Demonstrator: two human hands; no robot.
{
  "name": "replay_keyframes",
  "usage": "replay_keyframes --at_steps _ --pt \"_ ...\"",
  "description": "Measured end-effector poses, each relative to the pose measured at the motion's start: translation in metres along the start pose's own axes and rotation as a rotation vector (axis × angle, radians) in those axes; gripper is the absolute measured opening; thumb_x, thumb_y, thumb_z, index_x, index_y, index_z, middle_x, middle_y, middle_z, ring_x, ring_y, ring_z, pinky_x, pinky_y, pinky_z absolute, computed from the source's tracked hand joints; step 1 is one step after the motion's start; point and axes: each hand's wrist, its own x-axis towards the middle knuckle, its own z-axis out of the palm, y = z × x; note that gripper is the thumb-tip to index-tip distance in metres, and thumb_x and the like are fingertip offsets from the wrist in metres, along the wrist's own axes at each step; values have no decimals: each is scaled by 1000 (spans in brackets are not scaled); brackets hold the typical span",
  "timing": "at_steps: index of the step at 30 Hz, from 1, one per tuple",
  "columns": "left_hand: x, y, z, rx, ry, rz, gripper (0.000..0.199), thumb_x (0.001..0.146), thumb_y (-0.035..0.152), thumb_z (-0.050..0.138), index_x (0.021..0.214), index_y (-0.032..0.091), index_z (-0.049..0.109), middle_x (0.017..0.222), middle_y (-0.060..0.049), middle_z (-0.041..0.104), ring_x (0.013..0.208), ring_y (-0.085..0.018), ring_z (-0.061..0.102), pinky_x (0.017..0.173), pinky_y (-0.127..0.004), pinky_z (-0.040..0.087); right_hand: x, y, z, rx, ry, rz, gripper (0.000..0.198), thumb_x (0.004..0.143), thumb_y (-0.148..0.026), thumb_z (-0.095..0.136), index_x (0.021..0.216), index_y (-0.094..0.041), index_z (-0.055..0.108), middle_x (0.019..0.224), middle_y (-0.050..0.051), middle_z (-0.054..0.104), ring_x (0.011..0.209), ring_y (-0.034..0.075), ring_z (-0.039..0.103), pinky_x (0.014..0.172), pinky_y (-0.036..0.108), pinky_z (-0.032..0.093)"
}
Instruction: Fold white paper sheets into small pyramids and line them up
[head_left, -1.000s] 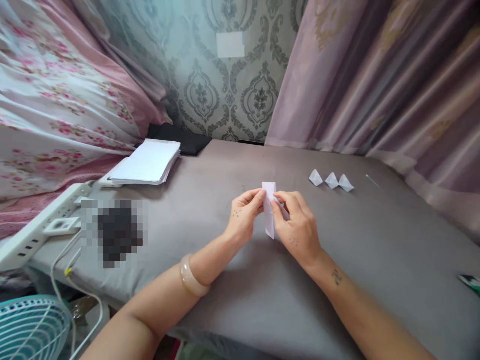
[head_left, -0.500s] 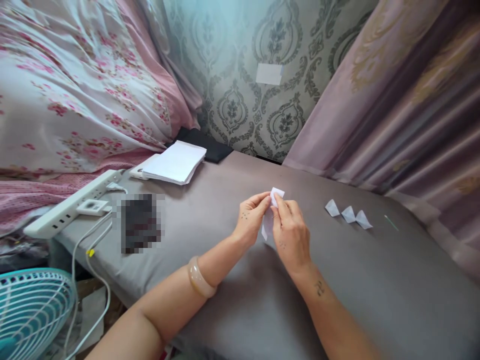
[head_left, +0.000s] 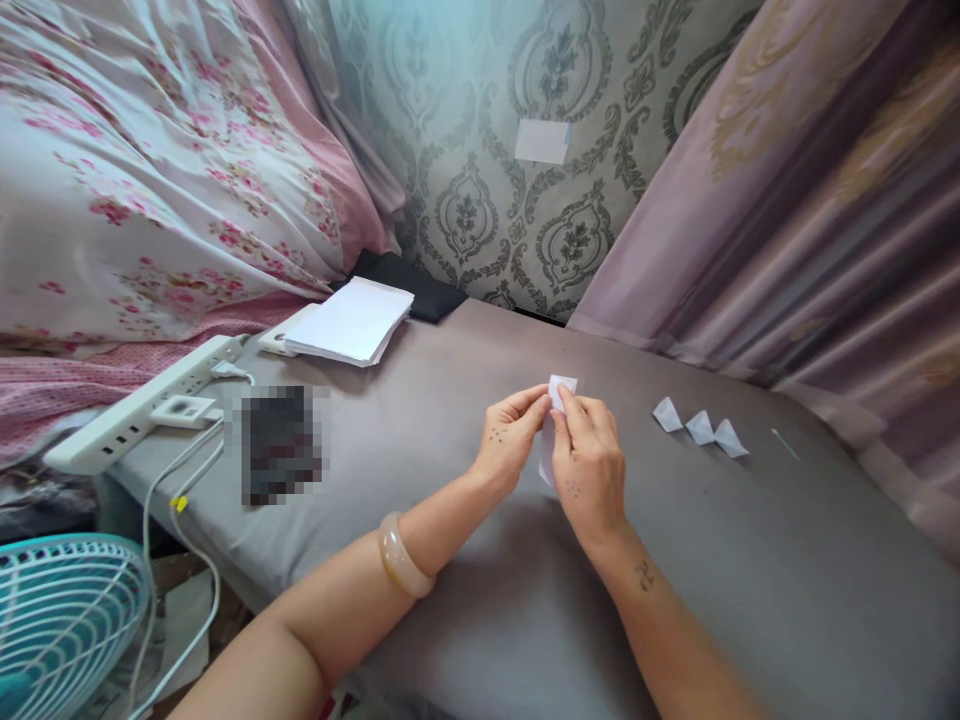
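Both hands meet over the middle of the grey cloth-covered surface (head_left: 420,440). Between them is a folded strip of white paper (head_left: 562,384), one end sticking up above the fingertips and the rest hanging below, partly hidden. My left hand (head_left: 508,435) pinches its left edge between thumb and fingers. My right hand (head_left: 589,460) grips it from the right, with thumb and forefinger pressed on the fold. To the right lie several small folded white paper shapes (head_left: 701,428) in a row, beside a thin green stick (head_left: 785,443).
A stack of white paper (head_left: 349,320) rests at the back left by a black flat item (head_left: 412,285). A white power strip (head_left: 142,405) with cables, a blurred dark object (head_left: 281,445) and a blue fan (head_left: 71,620) are on the left. Curtains (head_left: 750,200) hang at the right.
Both hands and the paper strip appear slightly further right in view. The strip's hanging part is now more covered by my right hand. The grip stays the same.
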Motion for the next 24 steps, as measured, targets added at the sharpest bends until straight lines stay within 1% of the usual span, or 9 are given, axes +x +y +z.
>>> replay_keyframes --at_steps 4,7,9,13,19,24 --pt "1 0 -1 3 -2 -5 29 75 32 74 100 18 76 96 -8 74 90 -17 65 87 -32 46 -2 -1 1 -20 -16 -6 39 98 -23 38 130 -16 58 99 13 64 95 23 57 83 40 50" --pt "1 -1 -2 3 -7 -6 30 75 32 74 101 18 76 96 -8 74 89 -17 65 87 -32 46 -1 -1 2 -3 -12 13 38 98 -24 38 128 -17 59 99 12 64 96 23 58 84 41 50" --pt "2 -2 -3 8 -11 -8 30 74 33 74 101 18 76 96 -8 74 90 -17 65 88 -32 46 -1 -1 2 34 -12 36 37 97 -24 38 127 -20 60 100 11 64 97 23 58 84 41 50" --pt "2 -2 -4 14 -16 -6 28 74 32 75 99 19 76 94 -7 74 88 -17 65 88 -32 47 0 -1 2 138 -10 94 34 96 -24 40 123 -20 62 102 10 64 98 22 61 85 39 51" --pt "1 1 -3 29 -36 -17 26 75 32 74 97 19 76 93 -7 74 87 -17 65 85 -32 47 4 0 -3 251 -29 193 32 94 -26 43 117 -22 65 102 8 64 94 19 62 84 37 51" --pt "-1 2 -2 39 -47 -36 27 75 33 74 98 18 76 93 -8 74 82 -16 64 81 -30 47 7 5 -8 178 -43 209 31 93 -30 48 115 -22 68 101 9 61 92 20 61 85 38 50"
